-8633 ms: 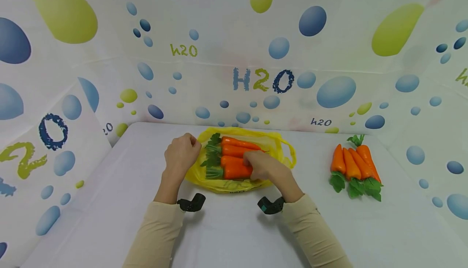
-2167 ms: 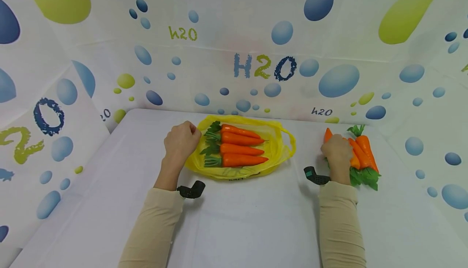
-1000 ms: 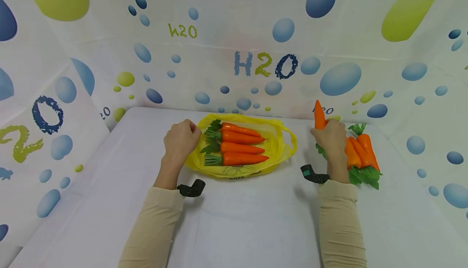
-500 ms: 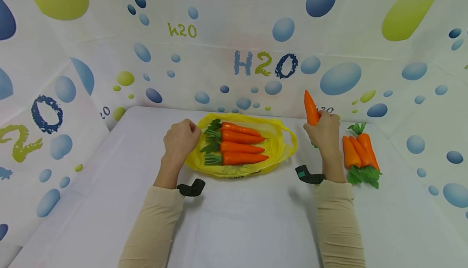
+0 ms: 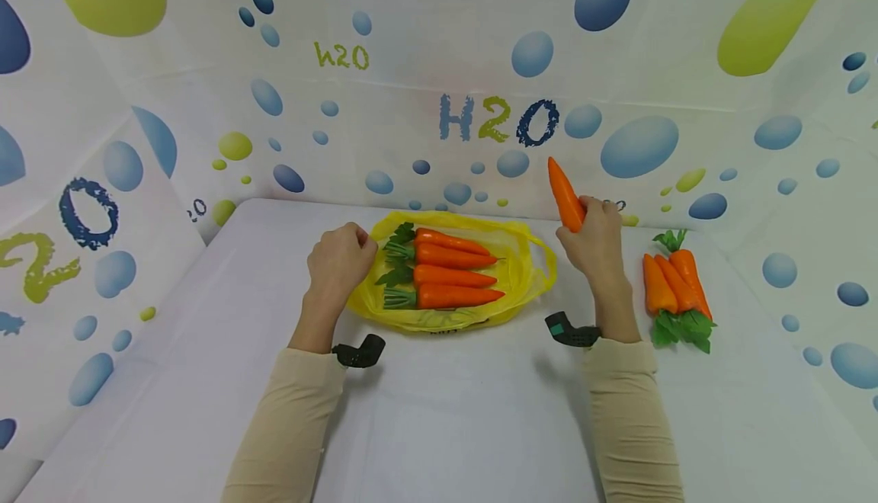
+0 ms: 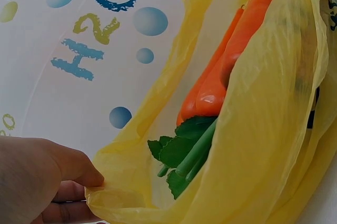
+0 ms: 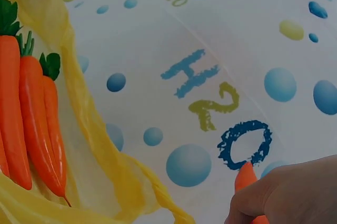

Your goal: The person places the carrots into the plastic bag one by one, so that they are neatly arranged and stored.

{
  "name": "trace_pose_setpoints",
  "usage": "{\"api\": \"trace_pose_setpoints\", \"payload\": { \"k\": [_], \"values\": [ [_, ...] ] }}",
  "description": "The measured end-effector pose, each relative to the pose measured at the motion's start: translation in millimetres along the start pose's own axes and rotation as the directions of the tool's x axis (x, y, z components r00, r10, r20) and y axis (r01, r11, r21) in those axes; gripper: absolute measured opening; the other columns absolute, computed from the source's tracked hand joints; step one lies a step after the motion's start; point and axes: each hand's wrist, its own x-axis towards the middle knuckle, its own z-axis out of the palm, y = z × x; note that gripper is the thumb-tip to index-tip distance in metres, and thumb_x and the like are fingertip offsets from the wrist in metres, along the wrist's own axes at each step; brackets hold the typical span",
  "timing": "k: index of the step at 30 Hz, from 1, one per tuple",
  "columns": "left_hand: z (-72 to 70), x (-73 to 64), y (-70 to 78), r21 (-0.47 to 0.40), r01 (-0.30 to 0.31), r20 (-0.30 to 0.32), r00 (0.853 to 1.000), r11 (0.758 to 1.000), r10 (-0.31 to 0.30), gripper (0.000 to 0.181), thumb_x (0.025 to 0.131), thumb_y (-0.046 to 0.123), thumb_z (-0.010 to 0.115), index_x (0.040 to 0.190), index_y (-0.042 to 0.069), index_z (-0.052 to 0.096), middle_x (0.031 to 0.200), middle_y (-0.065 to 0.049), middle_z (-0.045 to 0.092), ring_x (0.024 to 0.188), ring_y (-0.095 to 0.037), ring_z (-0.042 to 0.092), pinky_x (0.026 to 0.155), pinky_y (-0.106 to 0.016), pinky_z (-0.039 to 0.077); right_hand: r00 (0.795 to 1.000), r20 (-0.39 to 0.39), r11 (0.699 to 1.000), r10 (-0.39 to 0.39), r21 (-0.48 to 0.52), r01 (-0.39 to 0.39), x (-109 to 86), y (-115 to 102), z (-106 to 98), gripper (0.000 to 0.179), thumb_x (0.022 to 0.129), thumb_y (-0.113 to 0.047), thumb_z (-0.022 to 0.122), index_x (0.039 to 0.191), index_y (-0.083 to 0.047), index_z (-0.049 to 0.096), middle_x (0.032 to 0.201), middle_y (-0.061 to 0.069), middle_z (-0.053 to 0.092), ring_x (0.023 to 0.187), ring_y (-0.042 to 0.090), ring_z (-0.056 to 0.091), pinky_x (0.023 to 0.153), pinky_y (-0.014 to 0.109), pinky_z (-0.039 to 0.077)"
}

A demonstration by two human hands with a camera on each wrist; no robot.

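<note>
My left hand (image 5: 341, 259) pinches the left edge of a yellow plastic bag (image 5: 453, 325); the left wrist view shows thumb and finger on its rim (image 6: 113, 182). Several orange carrots (image 5: 456, 297) with green tops lie side by side on the bag, tips to the right. My right hand (image 5: 595, 240) grips a single carrot (image 5: 565, 194), raised right of the bag with its tip pointing up and left. Its leafy end is hidden behind the hand. In the right wrist view only part of this carrot (image 7: 245, 176) shows past the fingers.
To the right, several more carrots (image 5: 675, 282) lie in a bunch on the white table (image 5: 466, 419). The bag's loop handle (image 5: 547, 263) sticks out toward the right hand. A white cloth wall (image 5: 411, 99) with blue and green spots stands behind.
My right hand left the bag, took the leftmost carrot from the right-hand bunch, lifted it and carried it left. My left hand keeps its hold on the bag's edge.
</note>
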Motion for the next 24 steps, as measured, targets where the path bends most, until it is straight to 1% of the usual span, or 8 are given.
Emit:
{"api": "trace_pose_setpoints", "payload": {
  "k": [5,13,19,21,24],
  "values": [
    [-0.1,-0.4,0.4,0.002,-0.002,-0.003,1.000,1.000,0.002,0.029,0.097,0.023,0.048,0.104,0.001,0.065,0.090,-0.015,0.068,0.073,-0.028,0.061,0.070,-0.042,0.056,0.998,0.002,0.998,-0.057,0.010,0.057,-1.5,-5.5,4.4,0.063,0.091,-0.008,0.058,0.150,0.001,0.038,0.145,0.026,0.035,0.122,0.040,0.040,0.110,0.056,0.042],
    [0.6,0.6,-0.5,-0.004,-0.006,-0.012,1.000,1.000,0.006,0.029,0.096,0.022,0.048,0.103,0.001,0.066,0.088,-0.015,0.068,0.071,-0.028,0.061,0.066,-0.039,0.054,0.987,0.021,0.987,-0.157,0.027,0.156,-5.1,-16.8,17.2,0.061,0.092,-0.004,0.058,0.149,0.001,0.038,0.144,0.025,0.037,0.123,0.040,0.043,0.112,0.056,0.041],
    [0.8,1.2,-0.8,-0.005,0.002,-0.006,1.000,1.000,-0.002,0.029,0.097,0.023,0.048,0.104,0.001,0.066,0.089,-0.015,0.068,0.072,-0.027,0.061,0.067,-0.040,0.055,0.979,0.037,0.980,-0.199,0.014,0.198,-7.1,-24.7,27.3,0.060,0.092,-0.002,0.060,0.149,-0.001,0.039,0.147,0.022,0.039,0.125,0.037,0.043,0.114,0.053,0.040],
    [0.7,1.6,-0.7,-0.004,0.001,-0.006,1.000,1.000,-0.001,0.029,0.097,0.023,0.048,0.104,0.001,0.066,0.089,-0.015,0.068,0.072,-0.027,0.061,0.067,-0.039,0.055,0.974,0.034,0.975,-0.222,0.017,0.222,-8.1,-26.4,30.4,0.059,0.093,-0.002,0.060,0.148,-0.001,0.040,0.147,0.021,0.039,0.125,0.036,0.043,0.113,0.052,0.041],
    [0.5,1.8,-0.9,-0.001,0.002,-0.003,1.000,1.000,-0.002,0.029,0.097,0.023,0.048,0.104,0.001,0.066,0.089,-0.015,0.068,0.072,-0.027,0.061,0.067,-0.039,0.055,0.958,0.018,0.958,-0.286,0.016,0.286,-9.8,-28.2,35.5,0.056,0.093,-0.001,0.060,0.146,0.001,0.043,0.145,0.022,0.043,0.122,0.037,0.045,0.111,0.052,0.043]
  ]
}}
